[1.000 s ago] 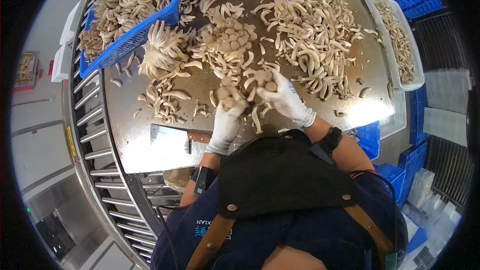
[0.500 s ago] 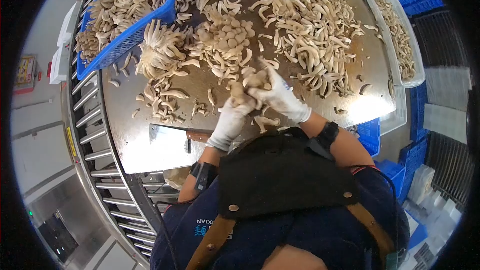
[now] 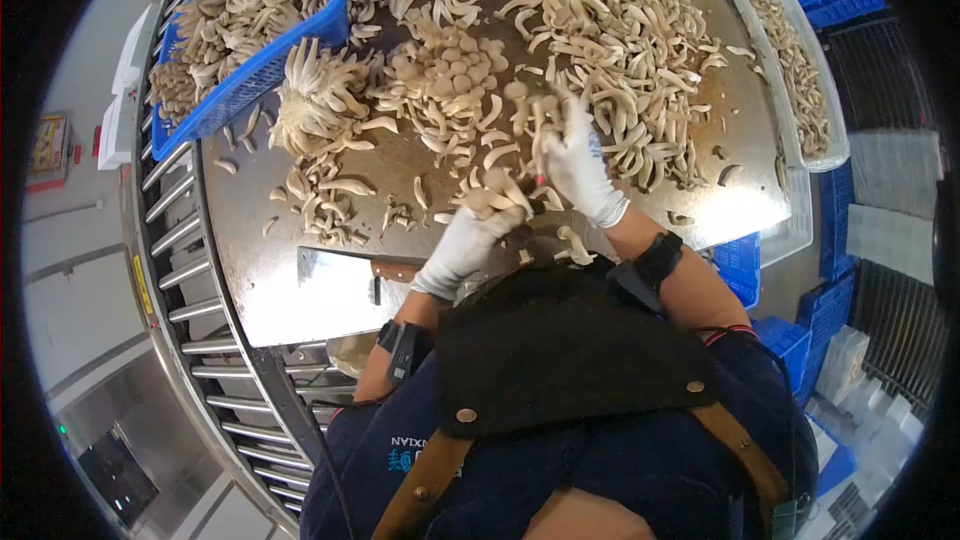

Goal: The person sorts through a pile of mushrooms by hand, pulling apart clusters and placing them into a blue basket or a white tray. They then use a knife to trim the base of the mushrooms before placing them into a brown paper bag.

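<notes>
My left hand (image 3: 468, 240), in a white glove, grips a mushroom clump (image 3: 492, 198) just above the near part of the steel table (image 3: 270, 270). In its own white glove, my right hand (image 3: 578, 162) is raised farther out and holds a few mushroom stems (image 3: 535, 105) over the table's middle. A large heap of loose mushrooms (image 3: 620, 40) lies just beyond the right hand. Two whole clusters (image 3: 440, 75) sit to the left of it.
A blue basket (image 3: 250, 70) full of mushrooms stands at the table's far left. A white tray (image 3: 800, 70) with mushrooms runs along the right edge. A cleaver (image 3: 335, 285) lies near the front edge. Roller conveyor (image 3: 180, 240) on the left, blue crates (image 3: 790, 340) on the right.
The two hands were together on one clump; now they have parted. My right hand has moved away toward the loose heap with some stems, while the left keeps the rest.
</notes>
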The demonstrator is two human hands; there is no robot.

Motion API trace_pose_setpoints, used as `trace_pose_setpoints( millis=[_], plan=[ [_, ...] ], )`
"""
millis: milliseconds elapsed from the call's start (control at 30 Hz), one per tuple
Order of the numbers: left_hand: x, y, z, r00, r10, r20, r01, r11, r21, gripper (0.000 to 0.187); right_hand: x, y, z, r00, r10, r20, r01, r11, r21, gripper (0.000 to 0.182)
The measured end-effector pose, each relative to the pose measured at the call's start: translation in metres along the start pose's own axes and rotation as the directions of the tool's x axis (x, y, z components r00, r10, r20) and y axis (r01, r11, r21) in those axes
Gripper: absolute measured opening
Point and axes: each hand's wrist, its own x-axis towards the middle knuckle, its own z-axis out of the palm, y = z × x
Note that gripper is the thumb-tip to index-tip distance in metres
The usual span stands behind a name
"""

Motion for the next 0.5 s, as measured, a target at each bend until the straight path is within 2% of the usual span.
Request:
trace_pose_setpoints(
  millis=[33, 67, 100, 133, 167, 200, 233, 267, 300, 333, 433, 467, 500],
  plan=[
    [0.002, -0.003, 0.003, 0.997, 0.018, -0.071, -0.023, 0.997, -0.068, 0.025, -0.001, -0.004, 0.007, 0.999, -0.034, 0.017, 0.035, 0.999, -0.031, 0.053],
    [0.006, -0.005, 0.009, 0.989, 0.035, -0.142, -0.054, 0.990, -0.132, 0.025, -0.003, -0.010, 0.011, 0.950, -0.292, 0.108, 0.312, 0.898, -0.311, 0.051],
    [0.010, -0.007, 0.015, 0.976, 0.044, -0.211, -0.087, 0.977, -0.196, 0.025, -0.006, -0.017, 0.010, 0.977, -0.145, 0.155, 0.171, 0.970, -0.171, 0.054],
    [0.016, -0.007, 0.016, 0.962, -0.096, -0.256, -0.034, 0.888, -0.459, 0.019, -0.009, -0.025, 0.009, 0.980, 0.006, 0.198, 0.003, 0.999, -0.046, 0.057],
    [0.024, -0.009, 0.016, 0.944, -0.132, -0.302, -0.087, 0.784, -0.615, 0.018, -0.009, -0.027, 0.009, 0.985, 0.036, 0.169, -0.056, 0.991, 0.118, 0.059],
    [0.028, -0.013, 0.011, 0.954, -0.104, -0.283, -0.090, 0.798, -0.596, 0.021, -0.010, -0.020, 0.007, 0.978, 0.099, 0.184, -0.160, 0.921, 0.355, 0.066],
    [0.029, -0.019, 0.007, 0.961, -0.073, -0.265, -0.098, 0.812, -0.576, 0.024, -0.008, -0.012, 0.006, 0.965, 0.154, 0.214, -0.251, 0.786, 0.566, 0.073],
    [0.032, -0.025, 0.008, 0.971, -0.065, -0.231, -0.057, 0.873, -0.485, 0.024, -0.013, -0.022, 0.009, 0.952, 0.143, 0.272, -0.300, 0.616, 0.728, 0.086],
    [0.034, -0.031, 0.009, 0.979, -0.061, -0.192, -0.018, 0.923, -0.384, 0.025, -0.011, -0.007, 0.014, 0.928, 0.165, 0.333, -0.358, 0.636, 0.684, 0.090],
    [0.038, -0.036, 0.006, 0.987, 0.015, -0.163, -0.083, 0.902, -0.423, 0.028, -0.009, -0.006, 0.010, 0.935, 0.141, 0.326, -0.341, 0.616, 0.710, 0.092],
    [0.039, -0.010, 0.002, 0.889, -0.095, -0.449, -0.261, 0.700, -0.665, 0.029, 0.006, 0.006, -0.002, 0.943, 0.123, 0.308, -0.315, 0.624, 0.715, 0.099],
    [0.039, -0.013, -0.005, 0.905, -0.153, -0.396, -0.111, 0.814, -0.569, 0.033, 0.006, 0.003, -0.003, 0.944, 0.134, 0.303, -0.317, 0.633, 0.706, 0.101],
    [0.041, -0.016, -0.003, 0.931, -0.144, -0.336, 0.068, 0.971, -0.230, 0.041, 0.004, -0.008, 0.012, 0.924, 0.140, 0.355, -0.356, 0.648, 0.673, 0.105]
  ],
)
